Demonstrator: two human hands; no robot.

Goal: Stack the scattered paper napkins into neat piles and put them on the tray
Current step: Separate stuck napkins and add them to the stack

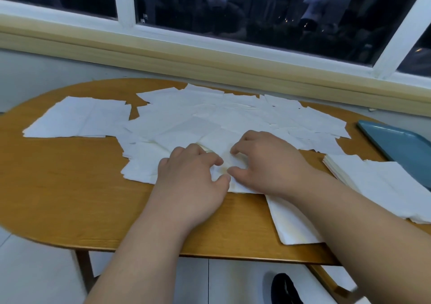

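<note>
Now both arms reach over the brown table (70,187). The left hand (193,173) and right hand (268,163) sit side by side, fingers bent, pinching one napkin (236,161) in the messy white napkins (210,117). The blue tray (396,140) sits far right

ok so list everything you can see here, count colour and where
scattered napkins: many, white, table's middle and far side
napkin piles: at least two, white, table's near right
tray: one, blue, table's right edge
table: one, brown wood, below window
window: one, white frame, behind table
shoe: one, dark, floor under table
left hand: one, curled on a napkin, near middle
right hand: one, curled on a napkin beside it
</note>
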